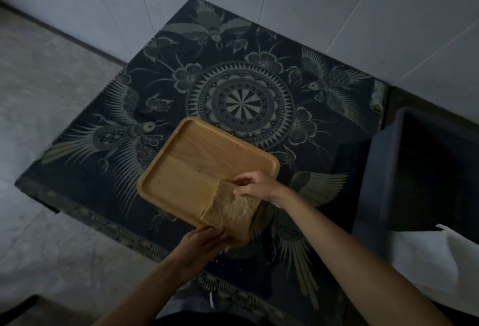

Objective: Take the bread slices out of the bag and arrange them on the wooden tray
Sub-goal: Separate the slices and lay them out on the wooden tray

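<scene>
Head view showed me the bread slice (230, 209) at the near right corner of the tray (181, 159), its near edge seeming to ride over the tray's rim rather than lying flat inside. That was my main worry: if the hands let go as it sat, I judged the slice could tip over the rim onto the table (233, 66), or settle crooked and crowd the space needed for more slices. Soft bread pinched at its edges could also tear or shed crumbs; specks already lay on the tray floor and on the cloth just below the tray's near corner.

My right hand (252, 185) reached in from the right with the wrist low, fingers curled and closed lightly on the slice's far corner. My left hand (202, 241) came up from below the tray, fingers bent and pinching the slice's near corner, so both hands had hold of the same slice. The rest of the tray was bare. I could not see the bag for certain; something pale lay well to the right of the tray, beside a dark bin (427, 170), too dim to tell.
</scene>
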